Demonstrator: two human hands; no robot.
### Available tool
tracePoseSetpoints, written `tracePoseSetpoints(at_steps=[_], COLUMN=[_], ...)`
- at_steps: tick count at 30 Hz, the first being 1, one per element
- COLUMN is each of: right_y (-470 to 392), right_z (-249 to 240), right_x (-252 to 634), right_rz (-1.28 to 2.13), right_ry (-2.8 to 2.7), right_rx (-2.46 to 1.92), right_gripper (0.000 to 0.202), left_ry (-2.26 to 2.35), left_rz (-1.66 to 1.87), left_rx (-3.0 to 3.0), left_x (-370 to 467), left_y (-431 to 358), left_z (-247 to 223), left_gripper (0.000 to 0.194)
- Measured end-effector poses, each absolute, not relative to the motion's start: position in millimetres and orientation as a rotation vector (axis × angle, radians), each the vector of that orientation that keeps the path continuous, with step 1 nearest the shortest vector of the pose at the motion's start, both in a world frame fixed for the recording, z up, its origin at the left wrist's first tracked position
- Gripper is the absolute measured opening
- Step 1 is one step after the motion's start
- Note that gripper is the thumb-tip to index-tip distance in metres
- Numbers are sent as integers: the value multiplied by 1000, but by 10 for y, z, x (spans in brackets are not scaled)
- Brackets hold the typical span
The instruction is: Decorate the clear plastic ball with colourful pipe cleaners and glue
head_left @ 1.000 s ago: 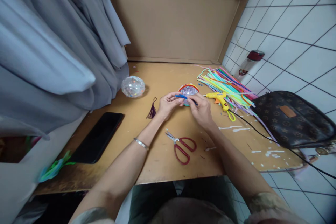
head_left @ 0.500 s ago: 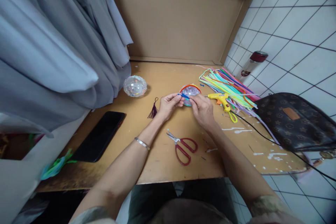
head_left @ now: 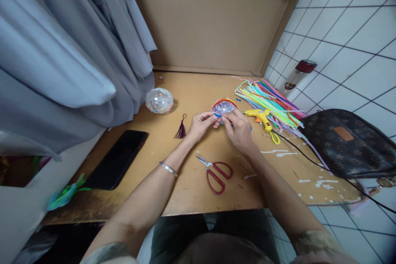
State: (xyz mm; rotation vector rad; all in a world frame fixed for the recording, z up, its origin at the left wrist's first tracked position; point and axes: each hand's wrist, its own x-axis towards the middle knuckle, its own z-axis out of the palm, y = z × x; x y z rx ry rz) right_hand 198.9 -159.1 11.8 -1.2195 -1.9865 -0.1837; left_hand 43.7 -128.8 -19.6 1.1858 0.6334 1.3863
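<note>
A short blue pipe cleaner [head_left: 218, 115] is pinched between the fingertips of my left hand [head_left: 201, 126] and my right hand [head_left: 239, 128]. The fingers of both hands are closed, and the two hands nearly meet. A bit of blue shows past the right hand's outer side. Just behind the fingers lies a clear plastic dome [head_left: 223, 106] edged with red and orange bands; its near part is hidden by my hands. To the left of my left hand rests a dark purple tassel [head_left: 180, 130] with a loop. Red-handled scissors [head_left: 215, 172] lie partly open below the hands.
A yellow glue gun [head_left: 260, 118] with a black cord sits right of my hands, beside a bundle of colourful pipe cleaners [head_left: 272, 101]. A clear ball [head_left: 159, 100] and a black phone [head_left: 116, 159] are on the left. A brown bag [head_left: 349, 144] and a bottle [head_left: 293, 80] stand at right.
The blue pipe cleaner shows less between my fingertips, and the hands are slightly closer together. A blue bit now appears beyond my right hand.
</note>
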Motion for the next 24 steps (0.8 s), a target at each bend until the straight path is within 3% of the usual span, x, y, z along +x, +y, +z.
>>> tracePoseSetpoints(at_steps=[24], right_y=[-1621], right_z=[150], right_x=[1975], right_rz=[-331], right_ry=[-2091], right_rx=[-1280], right_gripper=[32], left_ry=[733], left_rz=[1413], left_rx=[1274], left_x=[465], left_y=[-1351], left_z=[-157], left_gripper=[27])
